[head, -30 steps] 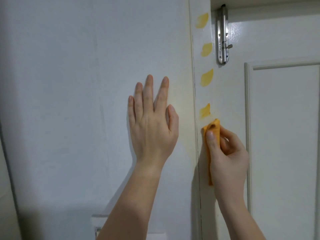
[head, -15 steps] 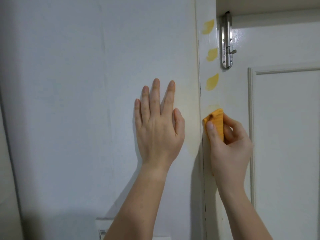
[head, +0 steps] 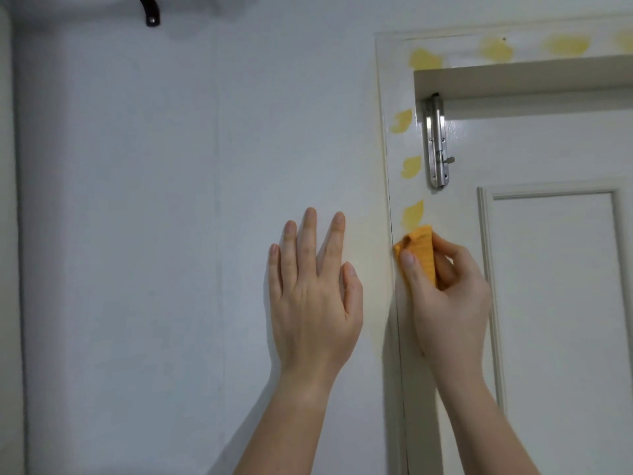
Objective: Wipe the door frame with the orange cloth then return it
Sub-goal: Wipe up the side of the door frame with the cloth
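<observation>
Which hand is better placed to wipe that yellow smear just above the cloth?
Right. The right hand grips the orange cloth just below the smear; the left hand lies flat on the wall.

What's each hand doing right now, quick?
Left hand: open, flat against the wall.
Right hand: holding the orange cloth against the door frame.

Right hand (head: 448,303) presses orange cloth (head: 419,253) to door frame (head: 399,186); left hand (head: 313,296) flat on wall (head: 171,200).
</observation>
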